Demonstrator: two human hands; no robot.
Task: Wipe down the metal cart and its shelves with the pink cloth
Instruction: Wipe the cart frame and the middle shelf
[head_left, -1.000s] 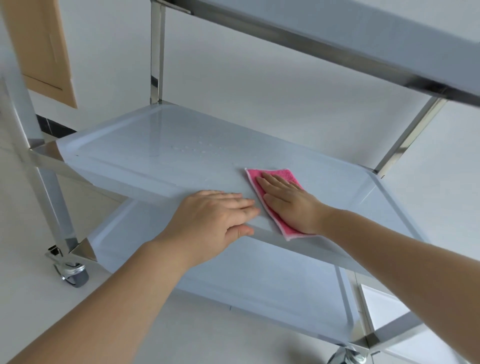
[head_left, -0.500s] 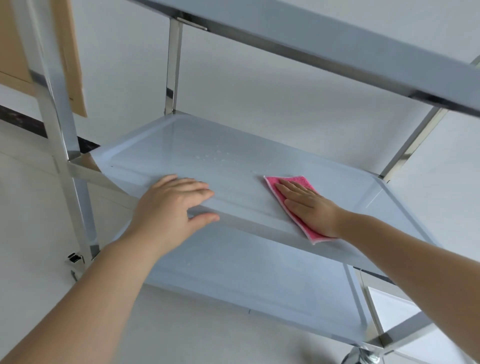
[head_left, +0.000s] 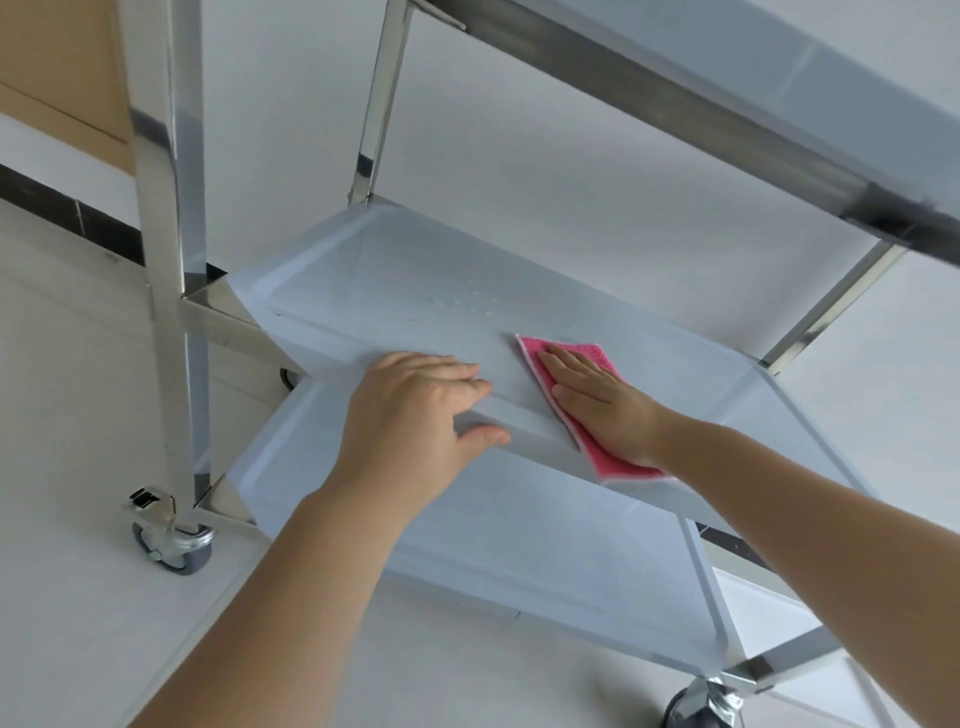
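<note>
pink cloth (head_left: 597, 410) under flat right hand (head_left: 605, 402), left hand (head_left: 415, 415) on shelf edge (head_left: 363, 291)

The middle shelf (head_left: 395, 291) of the metal cart (head_left: 166, 260) carries a pink cloth (head_left: 597, 436).

Glossy steel cart frame (head_left: 163, 291), matt shelf (head_left: 374, 291), textured pink cloth (head_left: 597, 358).

three shelves (head_left: 395, 291); two castors (head_left: 174, 545)
</note>
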